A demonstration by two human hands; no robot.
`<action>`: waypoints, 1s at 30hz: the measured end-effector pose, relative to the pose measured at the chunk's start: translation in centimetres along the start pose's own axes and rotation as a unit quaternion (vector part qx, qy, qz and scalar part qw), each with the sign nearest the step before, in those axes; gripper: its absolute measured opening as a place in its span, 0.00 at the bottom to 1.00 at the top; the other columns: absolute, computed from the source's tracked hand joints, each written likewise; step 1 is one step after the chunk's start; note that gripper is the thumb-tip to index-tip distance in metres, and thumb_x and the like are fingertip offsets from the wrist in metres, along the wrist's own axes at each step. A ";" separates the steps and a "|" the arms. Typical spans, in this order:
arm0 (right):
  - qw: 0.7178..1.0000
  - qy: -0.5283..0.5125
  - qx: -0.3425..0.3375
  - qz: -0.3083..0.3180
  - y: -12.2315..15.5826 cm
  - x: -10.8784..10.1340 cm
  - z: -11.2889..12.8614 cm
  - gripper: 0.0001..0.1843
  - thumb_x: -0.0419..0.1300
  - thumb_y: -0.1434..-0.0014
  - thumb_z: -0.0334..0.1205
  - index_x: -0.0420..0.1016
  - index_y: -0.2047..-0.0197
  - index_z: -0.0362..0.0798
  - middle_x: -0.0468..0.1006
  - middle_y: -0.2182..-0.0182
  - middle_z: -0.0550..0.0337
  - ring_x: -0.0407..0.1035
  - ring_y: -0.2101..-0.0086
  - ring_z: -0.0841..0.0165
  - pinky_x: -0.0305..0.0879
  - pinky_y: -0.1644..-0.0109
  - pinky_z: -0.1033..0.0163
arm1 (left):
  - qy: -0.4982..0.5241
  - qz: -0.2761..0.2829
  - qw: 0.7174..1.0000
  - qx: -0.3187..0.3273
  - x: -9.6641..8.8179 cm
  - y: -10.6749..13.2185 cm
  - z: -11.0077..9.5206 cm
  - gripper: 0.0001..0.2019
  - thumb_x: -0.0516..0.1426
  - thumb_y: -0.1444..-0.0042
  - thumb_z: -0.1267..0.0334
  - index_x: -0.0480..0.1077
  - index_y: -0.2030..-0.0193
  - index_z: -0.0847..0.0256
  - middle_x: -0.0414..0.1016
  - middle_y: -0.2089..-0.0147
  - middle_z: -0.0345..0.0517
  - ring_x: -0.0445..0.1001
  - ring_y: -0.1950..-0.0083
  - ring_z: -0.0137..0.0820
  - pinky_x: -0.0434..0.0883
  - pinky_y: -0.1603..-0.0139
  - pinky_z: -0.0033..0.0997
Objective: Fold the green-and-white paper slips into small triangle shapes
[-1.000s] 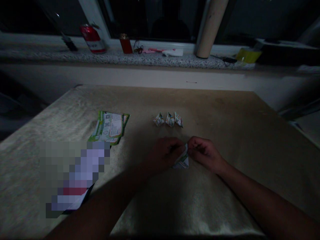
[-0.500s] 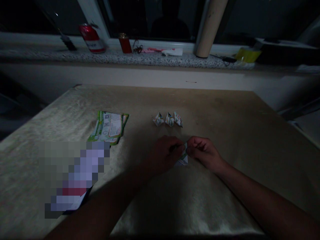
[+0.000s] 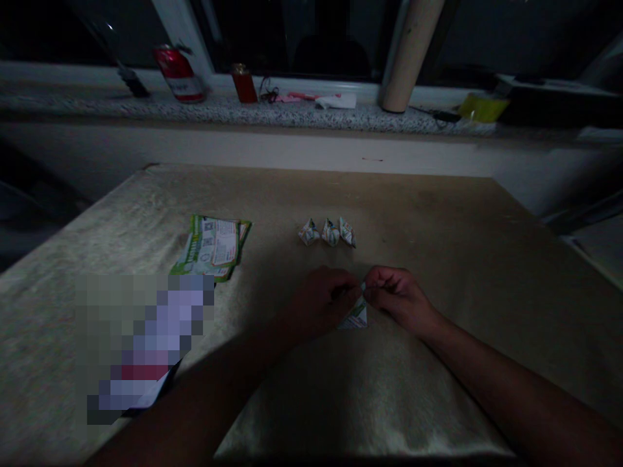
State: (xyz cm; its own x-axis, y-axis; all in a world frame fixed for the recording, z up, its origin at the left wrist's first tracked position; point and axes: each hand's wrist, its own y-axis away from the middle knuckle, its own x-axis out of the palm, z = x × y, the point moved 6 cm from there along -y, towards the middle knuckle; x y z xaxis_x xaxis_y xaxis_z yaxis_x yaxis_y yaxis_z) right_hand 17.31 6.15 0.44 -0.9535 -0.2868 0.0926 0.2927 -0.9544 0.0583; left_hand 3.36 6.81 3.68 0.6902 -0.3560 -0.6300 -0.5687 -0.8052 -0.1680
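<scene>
Both hands meet at the middle of the table over a small folded piece of printed paper point(image 3: 357, 314). My left hand point(image 3: 325, 301) is closed and pinches its left side. My right hand point(image 3: 396, 297) is closed and pinches its top corner. The paper's lower edge rests on the beige tablecloth point(image 3: 438, 246). Just beyond the hands, three small folded paper shapes point(image 3: 328, 232) lie in a row, apart from both hands.
A stack of green-and-white printed leaflets point(image 3: 214, 246) lies at the left. A blurred-out flat object point(image 3: 146, 344) sits near the front left. On the stone windowsill behind stand a red can point(image 3: 178, 73), a red lighter point(image 3: 243, 83), a cardboard tube point(image 3: 406, 55) and a yellow item point(image 3: 481, 107).
The fingers have shifted slightly on the folded paper, which now sits a little lower between the hands. Nothing else has moved.
</scene>
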 end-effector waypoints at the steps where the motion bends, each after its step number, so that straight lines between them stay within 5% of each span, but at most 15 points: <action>1: 1.000 0.004 -0.002 0.003 0.0 0.0 0.0 0.11 0.66 0.50 0.42 0.69 0.75 0.46 0.64 0.83 0.68 0.52 0.81 0.77 0.48 0.77 0.69 | 0.003 0.004 1.000 0.003 0.0 0.0 0.0 0.16 0.52 0.37 0.56 0.72 0.71 0.63 0.69 0.74 0.39 0.66 0.71 0.26 0.60 0.67 0.27; 10: 0.978 0.185 -0.067 0.073 0.7 0.6 0.9 0.21 0.54 0.36 0.48 0.61 0.78 0.48 0.56 0.83 0.68 0.50 0.80 0.76 0.47 0.78 0.69 | 0.144 0.046 0.987 -0.053 0.7 0.3 0.8 0.15 0.54 0.39 0.55 0.72 0.70 0.65 0.65 0.76 0.38 0.63 0.73 0.24 0.59 0.72 0.24; 17: 0.941 0.294 -0.164 0.022 1.2 0.9 2.1 0.18 0.52 0.39 0.38 0.53 0.80 0.49 0.50 0.84 0.70 0.48 0.83 0.77 0.45 0.79 0.69 | 0.236 0.063 0.967 -0.071 1.9 0.4 1.0 0.18 0.55 0.39 0.51 0.70 0.69 0.65 0.63 0.75 0.37 0.60 0.73 0.24 0.59 0.73 0.24; 30: 0.934 0.299 -0.194 0.015 1.2 1.1 3.0 0.17 0.51 0.37 0.37 0.55 0.78 0.49 0.51 0.84 0.70 0.48 0.83 0.78 0.46 0.80 0.70 | 0.287 0.048 0.952 -0.090 2.1 0.3 1.2 0.19 0.57 0.42 0.48 0.72 0.69 0.65 0.64 0.75 0.37 0.60 0.74 0.24 0.59 0.73 0.24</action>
State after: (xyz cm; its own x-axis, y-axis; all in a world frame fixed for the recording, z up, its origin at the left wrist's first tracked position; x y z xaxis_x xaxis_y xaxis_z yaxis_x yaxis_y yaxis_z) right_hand 16.84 4.94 3.56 -0.8485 -0.1992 -0.4903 0.3833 -0.8701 -0.3098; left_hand 4.07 6.35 1.40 0.7988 -0.5917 -0.1082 -0.5918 -0.8053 0.0347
